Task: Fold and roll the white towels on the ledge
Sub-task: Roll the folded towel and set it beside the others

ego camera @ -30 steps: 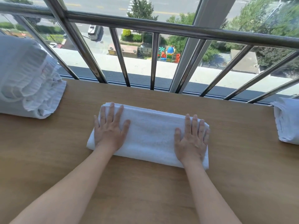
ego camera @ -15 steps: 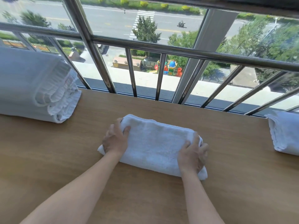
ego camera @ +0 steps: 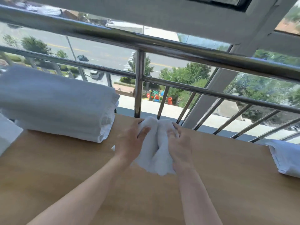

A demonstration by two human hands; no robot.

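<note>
**Bunched: small white terry towel (ego camera: 153,153) over tan wooden ledge (ego camera: 227,184)**

The left hand (ego camera: 129,143) and right hand (ego camera: 180,148) each clench one half of the towel, the halves pressed together. A large folded white ribbed towel (ego camera: 56,108) lies near on the left. Another folded white towel (ego camera: 285,158) sits well apart at the right edge. A chrome metal railing (ego camera: 139,85) stands close behind.

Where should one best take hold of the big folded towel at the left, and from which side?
The big folded towel: probably its right end, from the right. All layer edges show there, so fingers can clamp the whole stack.
</note>
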